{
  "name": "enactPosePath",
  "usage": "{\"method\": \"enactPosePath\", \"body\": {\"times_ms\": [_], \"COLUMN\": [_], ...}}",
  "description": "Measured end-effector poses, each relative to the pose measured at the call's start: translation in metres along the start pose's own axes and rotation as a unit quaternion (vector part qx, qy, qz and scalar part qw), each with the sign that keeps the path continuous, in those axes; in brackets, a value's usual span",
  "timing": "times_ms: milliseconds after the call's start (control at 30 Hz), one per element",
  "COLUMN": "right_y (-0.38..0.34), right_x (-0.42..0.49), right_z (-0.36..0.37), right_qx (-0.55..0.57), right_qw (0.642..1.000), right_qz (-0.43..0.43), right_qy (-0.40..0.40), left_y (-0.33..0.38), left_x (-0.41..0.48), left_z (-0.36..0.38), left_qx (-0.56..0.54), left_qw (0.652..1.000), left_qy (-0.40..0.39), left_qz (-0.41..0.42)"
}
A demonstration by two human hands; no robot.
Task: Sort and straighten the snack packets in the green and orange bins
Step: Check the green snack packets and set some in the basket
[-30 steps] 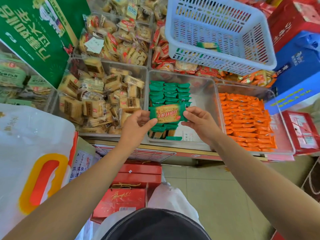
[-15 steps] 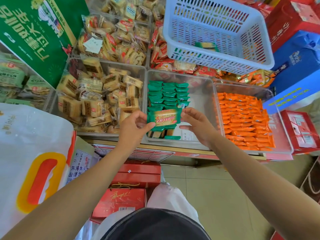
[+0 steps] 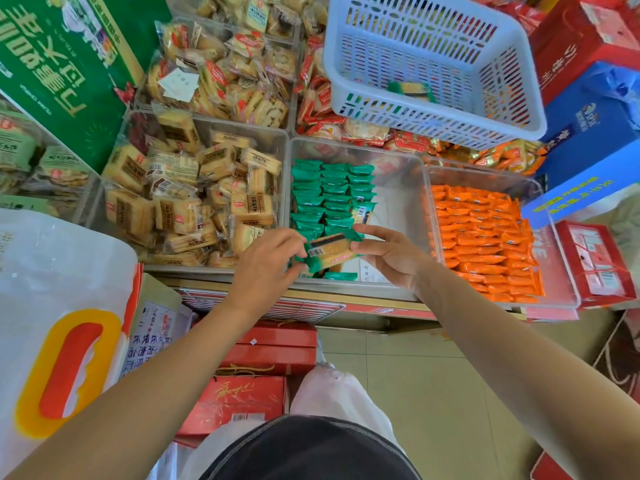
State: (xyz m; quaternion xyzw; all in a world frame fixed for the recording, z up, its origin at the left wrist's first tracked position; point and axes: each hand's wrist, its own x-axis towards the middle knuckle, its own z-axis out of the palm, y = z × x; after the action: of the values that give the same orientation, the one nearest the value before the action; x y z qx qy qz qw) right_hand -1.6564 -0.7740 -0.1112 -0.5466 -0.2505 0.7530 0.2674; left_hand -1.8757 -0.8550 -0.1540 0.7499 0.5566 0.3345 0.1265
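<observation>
The green snack packet [image 3: 329, 252] is held between both hands over the near end of the clear bin of green packets [image 3: 398, 174]. The left hand [image 3: 266, 268] pinches the packet's left end, thumb and fingers closed on the crimped edge; the right hand [image 3: 388, 254] grips its right end the same way, its other fingers loosely curled. The packet is tilted, its barcode side facing up, its left end lower and nearer than its right. Below and beyond it, rows of green packets [image 3: 329, 188] stand in neat columns on the left side of the bin. The bin of orange packets [image 3: 481, 237] sits just to the right. A second ago the packet lay flat with its printed front upward; since then it has been turned over and dropped slightly nearer the bin's near wall. Both hands have kept their hold.
</observation>
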Motion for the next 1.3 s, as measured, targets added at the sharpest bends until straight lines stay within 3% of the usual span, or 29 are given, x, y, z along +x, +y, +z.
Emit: {"method": "enactPosePath", "body": {"times_ms": [200,367,533,667,800,867,933,967,1200,1300], "right_y": [0.002,-0.004,0.002,0.024,0.042,0.049,0.052,0.053,0.047,0.041], "right_x": [0.004,0.015,0.02,0.028,0.035,0.041,0.047,0.048,0.049,0.055], "right_z": [0.0,0.0,0.007,0.013,0.025,0.027,0.026,0.024,0.02,0.017], "right_qx": [-0.099,-0.185,-0.253,-0.397,-0.45,-0.521,-0.609,-0.624,-0.588,-0.606], "right_qw": [0.995,0.976,0.948,0.891,0.861,0.813,0.733,0.719,0.768,0.742], "right_qz": [-0.004,-0.114,-0.19,-0.215,-0.23,-0.258,-0.302,-0.305,-0.252,-0.276], "right_qy": [-0.023,0.024,-0.022,-0.047,-0.052,-0.039,-0.014,-0.01,0.038,0.073], "left_y": [-0.012,-0.027,-0.036,-0.037,-0.038,-0.038,-0.038,-0.039,-0.036,-0.034], "left_x": [-0.005,-0.015,-0.027,-0.028,-0.029,-0.029,-0.03,-0.03,-0.03,-0.029], "left_z": [0.004,0.012,0.018,0.019,0.022,0.022,0.021,0.022,0.022,0.023], "left_qx": [0.017,0.091,0.147,0.157,0.149,0.145,0.145,0.145,0.159,0.165], "left_qw": [0.998,0.99,0.974,0.973,0.977,0.978,0.979,0.979,0.978,0.975], "left_qy": [-0.058,-0.103,-0.171,-0.17,-0.154,-0.149,-0.145,-0.143,-0.13,-0.137], "left_qz": [0.023,0.014,0.001,0.003,0.014,0.012,0.014,0.015,0.034,0.05]}}
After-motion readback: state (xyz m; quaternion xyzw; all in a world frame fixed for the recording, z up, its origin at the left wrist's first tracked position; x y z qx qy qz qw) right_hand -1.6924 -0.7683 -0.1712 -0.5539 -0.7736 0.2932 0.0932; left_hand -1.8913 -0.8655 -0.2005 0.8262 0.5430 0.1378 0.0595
